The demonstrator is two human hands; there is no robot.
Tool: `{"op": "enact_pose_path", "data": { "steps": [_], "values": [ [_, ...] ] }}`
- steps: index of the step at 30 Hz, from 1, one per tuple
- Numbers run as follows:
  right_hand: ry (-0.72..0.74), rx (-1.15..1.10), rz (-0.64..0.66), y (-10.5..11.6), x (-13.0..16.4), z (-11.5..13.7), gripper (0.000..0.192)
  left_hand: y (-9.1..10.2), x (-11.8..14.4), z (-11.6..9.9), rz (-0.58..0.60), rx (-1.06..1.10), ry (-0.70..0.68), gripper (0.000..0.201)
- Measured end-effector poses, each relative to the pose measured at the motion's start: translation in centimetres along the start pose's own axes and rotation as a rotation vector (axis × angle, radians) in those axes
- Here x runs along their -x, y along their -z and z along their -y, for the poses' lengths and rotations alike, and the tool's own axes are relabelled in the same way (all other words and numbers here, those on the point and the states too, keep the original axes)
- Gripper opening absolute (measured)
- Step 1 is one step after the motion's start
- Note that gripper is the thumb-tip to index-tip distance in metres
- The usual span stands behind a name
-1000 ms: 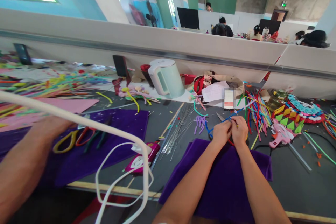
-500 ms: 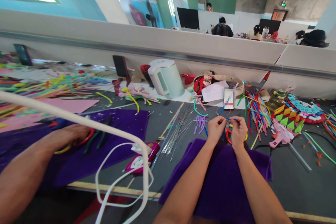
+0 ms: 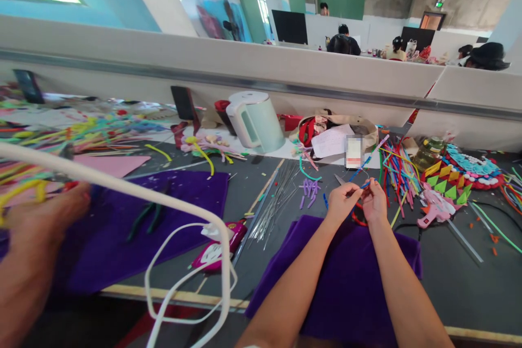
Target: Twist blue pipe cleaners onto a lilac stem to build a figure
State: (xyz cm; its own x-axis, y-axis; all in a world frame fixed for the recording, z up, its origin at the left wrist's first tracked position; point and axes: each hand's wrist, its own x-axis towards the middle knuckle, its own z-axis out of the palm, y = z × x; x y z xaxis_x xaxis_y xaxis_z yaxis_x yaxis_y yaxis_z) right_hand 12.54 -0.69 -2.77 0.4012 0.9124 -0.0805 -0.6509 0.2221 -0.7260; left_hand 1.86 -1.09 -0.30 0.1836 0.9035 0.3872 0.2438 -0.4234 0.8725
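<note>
A thin blue pipe cleaner [image 3: 364, 185] is pinched between the fingertips of the left hand [image 3: 342, 202] and the right hand [image 3: 374, 204], both closed on it and pressed together just above the far edge of the purple felt [image 3: 350, 277]; red-handled scissors [image 3: 359, 217] are partly hidden beneath the hands; loose purple pieces [image 3: 309, 191] lie to the left, a bundle of coloured stems [image 3: 397, 166] to the right; the twist is judged best kept tight, with the grip held close to the bend

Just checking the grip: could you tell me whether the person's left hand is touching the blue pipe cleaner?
Touching. The head view shows the left hand pinching the blue pipe cleaner at its fingertips, against the right hand.
</note>
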Motion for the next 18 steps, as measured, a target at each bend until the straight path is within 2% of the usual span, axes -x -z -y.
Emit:
{"op": "enact_pose_path", "data": {
  "steps": [4,12,18],
  "values": [
    [0.024,-0.003,-0.008,-0.41,0.31,0.51,0.027,0.32,0.14,-0.31,-0.006,-0.128,-0.061,0.020],
    [0.177,0.183,-0.108,-0.40,0.54,0.40,0.033,0.38,0.11,-0.02,-0.021,-0.244,-0.080,0.016],
    [0.147,0.159,-0.156,-0.12,0.31,-0.13,0.034,0.05,0.40,-0.22,-0.010,-0.291,-0.130,0.015]
  ]
}}
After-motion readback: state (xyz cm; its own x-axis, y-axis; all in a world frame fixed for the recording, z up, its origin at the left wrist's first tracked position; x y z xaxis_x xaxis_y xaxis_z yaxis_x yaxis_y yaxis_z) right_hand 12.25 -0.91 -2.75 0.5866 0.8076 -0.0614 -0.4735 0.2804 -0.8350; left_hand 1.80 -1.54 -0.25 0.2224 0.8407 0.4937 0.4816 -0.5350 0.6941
